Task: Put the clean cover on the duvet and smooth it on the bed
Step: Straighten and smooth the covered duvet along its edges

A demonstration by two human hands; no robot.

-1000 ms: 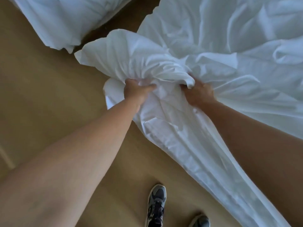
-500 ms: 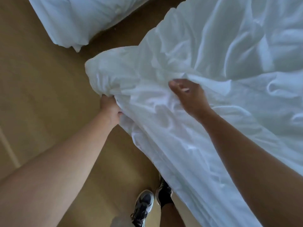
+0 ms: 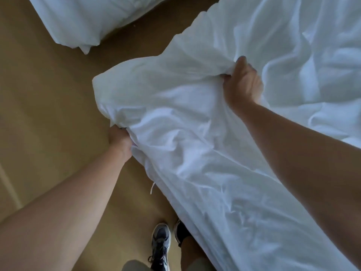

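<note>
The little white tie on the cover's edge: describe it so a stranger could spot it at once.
Start at the big white duvet cover that hangs down toward the tan floor. Follow its floor-side edge from the left hand down toward the grey shoe. Partway along, the tie dangles: a thin loose strip, the only narrow strand among broad folds.
</note>
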